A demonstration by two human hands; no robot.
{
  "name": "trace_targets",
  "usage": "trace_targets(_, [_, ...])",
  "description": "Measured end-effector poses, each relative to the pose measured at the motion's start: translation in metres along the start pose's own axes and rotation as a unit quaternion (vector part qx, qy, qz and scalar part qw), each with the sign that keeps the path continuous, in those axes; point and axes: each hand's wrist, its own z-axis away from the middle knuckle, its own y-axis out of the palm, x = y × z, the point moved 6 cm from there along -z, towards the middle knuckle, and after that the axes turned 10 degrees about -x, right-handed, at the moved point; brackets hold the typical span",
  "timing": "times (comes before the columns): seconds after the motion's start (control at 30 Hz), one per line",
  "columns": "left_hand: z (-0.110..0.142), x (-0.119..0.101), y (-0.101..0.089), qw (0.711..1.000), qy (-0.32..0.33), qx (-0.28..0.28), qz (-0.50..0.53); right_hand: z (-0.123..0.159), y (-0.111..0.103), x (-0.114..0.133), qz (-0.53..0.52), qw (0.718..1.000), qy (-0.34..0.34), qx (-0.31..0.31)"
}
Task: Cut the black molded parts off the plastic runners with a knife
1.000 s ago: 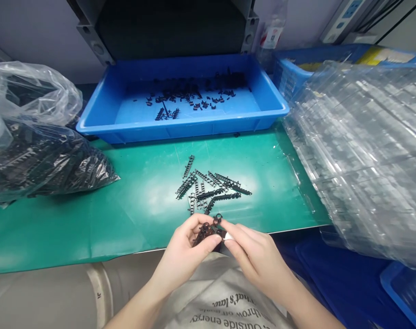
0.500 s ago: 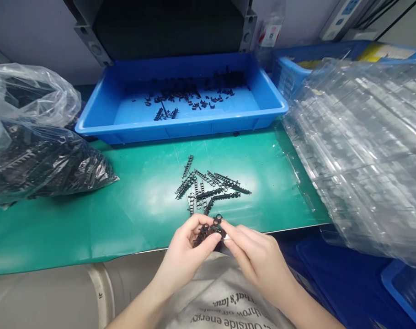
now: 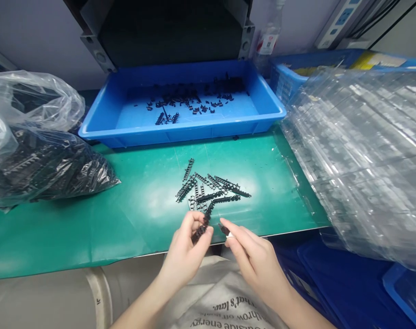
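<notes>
Near the bench's front edge, my left hand (image 3: pixel 182 251) is closed on a black plastic strip (image 3: pixel 199 233), gripped between thumb and fingers. To its right and a little apart, my right hand (image 3: pixel 256 253) pinches a small dark pointed piece (image 3: pixel 224 229) with a white bit at its base; its exact kind is unclear. Just beyond both hands lies a loose pile of black toothed plastic strips (image 3: pixel 226 199) on the green mat (image 3: pixel 139 219). Fingers partly hide what my left hand holds.
A blue tray (image 3: pixel 180 132) holding small black parts stands at the back. A clear plastic bag (image 3: pixel 57 160) of black parts sits left. Stacked clear blister trays (image 3: pixel 362 151) lean at the right, with a blue basket (image 3: pixel 290 75) and a bottle (image 3: pixel 268 43) behind.
My hands have moved apart. The dark piece in my right hand now shows clear of the parts in my left hand. The camera view has shifted slightly.
</notes>
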Motion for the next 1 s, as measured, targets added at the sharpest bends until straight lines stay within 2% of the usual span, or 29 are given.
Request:
trace_targets(0.07, [-0.012,-0.003,-0.011,0.994,0.044,-0.047,-0.087,0.000,-0.002,-0.006,-0.020,0.999,0.032,0.000])
trace_targets(0.13, [-0.027,-0.008,-0.018,0.976,0.088,-0.072,-0.184,-0.001,-0.004,-0.010,-0.024,0.998,0.057,-0.003])
trace_targets(0.3, [-0.055,-0.016,-0.009,0.918,0.175,-0.027,-0.355,0.000,-0.005,-0.018,-0.034,0.992,0.120,0.001])
trace_targets(0.37, [-0.057,-0.018,-0.007,0.913,0.180,-0.025,-0.367,-0.001,-0.006,-0.021,-0.049,0.988,0.147,-0.002])
trace_targets(0.47, [-0.045,-0.023,-0.011,0.947,0.162,-0.018,-0.277,-0.007,-0.005,-0.028,-0.085,0.976,0.199,-0.002])
trace_targets(0.53, [-0.032,-0.023,-0.010,0.973,0.117,0.035,-0.195,-0.013,-0.003,-0.029,-0.132,0.966,0.222,0.010])
trace_targets(0.6, [-0.018,-0.019,-0.008,0.986,0.052,0.091,-0.132,-0.020,0.000,-0.026,-0.182,0.958,0.222,0.026])
trace_targets(0.7, [-0.006,-0.012,-0.002,0.990,-0.013,0.131,-0.050,-0.030,0.005,-0.017,-0.230,0.950,0.202,0.053])
trace_targets(0.83, [-0.002,-0.006,0.010,0.982,-0.038,0.168,0.075,-0.034,0.011,-0.010,-0.260,0.942,0.195,0.088])
trace_targets(1.0, [-0.002,0.007,0.014,0.968,-0.117,0.123,0.186,-0.026,0.006,-0.016,-0.176,0.969,0.159,0.068])
